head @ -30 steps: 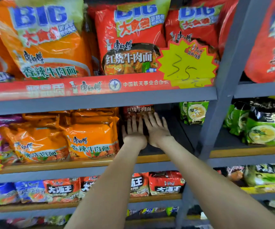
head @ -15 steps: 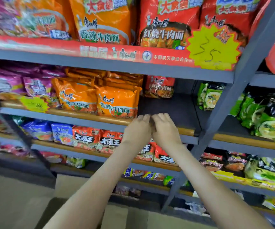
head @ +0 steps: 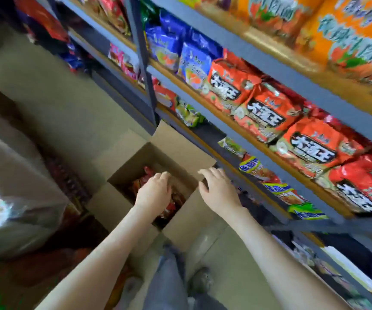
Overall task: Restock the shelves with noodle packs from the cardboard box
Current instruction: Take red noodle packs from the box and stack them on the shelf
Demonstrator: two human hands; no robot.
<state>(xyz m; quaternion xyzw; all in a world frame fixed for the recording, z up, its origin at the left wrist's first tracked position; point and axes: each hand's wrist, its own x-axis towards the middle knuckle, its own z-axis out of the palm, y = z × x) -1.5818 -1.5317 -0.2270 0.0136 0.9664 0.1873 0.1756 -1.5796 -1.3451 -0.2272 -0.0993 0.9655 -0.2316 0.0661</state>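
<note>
Both hands are hanging low at the open cardboard box [head: 181, 145], set apart from each other. The left hand [head: 155, 191] is dipping inside the box with its fingers bent down onto the red noodle packs [head: 174, 203] lying in there; its fingertips are hidden, so I cannot tell whether it is gripping a pack or only touching. The right hand [head: 219, 191] is hovering at the box's right rim with its fingers loosely curled and nothing in them; whether it is touching the cardboard is not clear.

The box is sitting on the floor [head: 57, 108] at the foot of the grey metal shelves [head: 270, 71], close to an upright post, with its flaps standing open. More red noodle packs [head: 267, 108] are lining the front edge of the shelf above the box, with blue packs [head: 194, 59] beside them towards the post and orange packs [head: 348, 30] on the shelf one level up. Below the arms, a jeans leg [head: 169, 276] and a shoe [head: 200, 280] are showing on the floor. At the left edge a plastic-wrapped bundle [head: 13, 186] is blurring past.
</note>
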